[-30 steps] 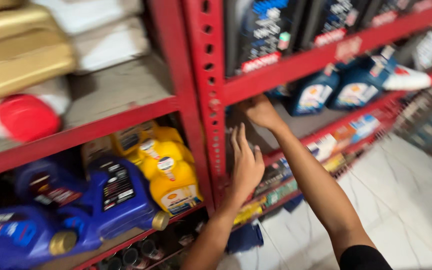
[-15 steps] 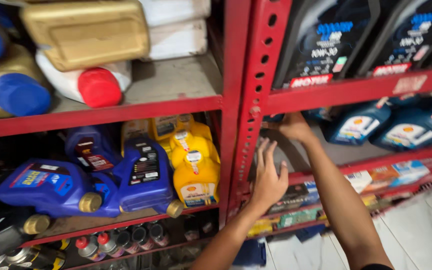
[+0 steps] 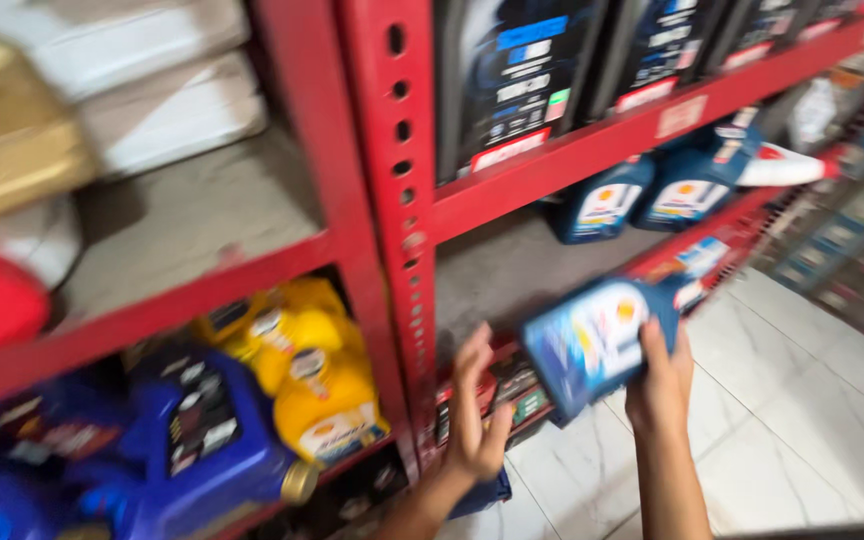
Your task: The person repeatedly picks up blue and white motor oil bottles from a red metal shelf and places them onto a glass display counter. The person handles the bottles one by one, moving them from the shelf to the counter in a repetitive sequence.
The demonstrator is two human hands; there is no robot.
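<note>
My right hand (image 3: pixel 660 385) grasps the blue plastic oil jug (image 3: pixel 597 340) by its base, likely heavy and slick, while my left hand (image 3: pixel 474 420) hovers released beside it.

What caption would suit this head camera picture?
Right hand holds a blue jug off the red shelving; left hand open beside it.

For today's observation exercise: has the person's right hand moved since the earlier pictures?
Yes. The right hand, earlier reaching deep into the red shelf, has come out towards the floor side, now gripping a blue bottle in front of the shelf edge.
</note>
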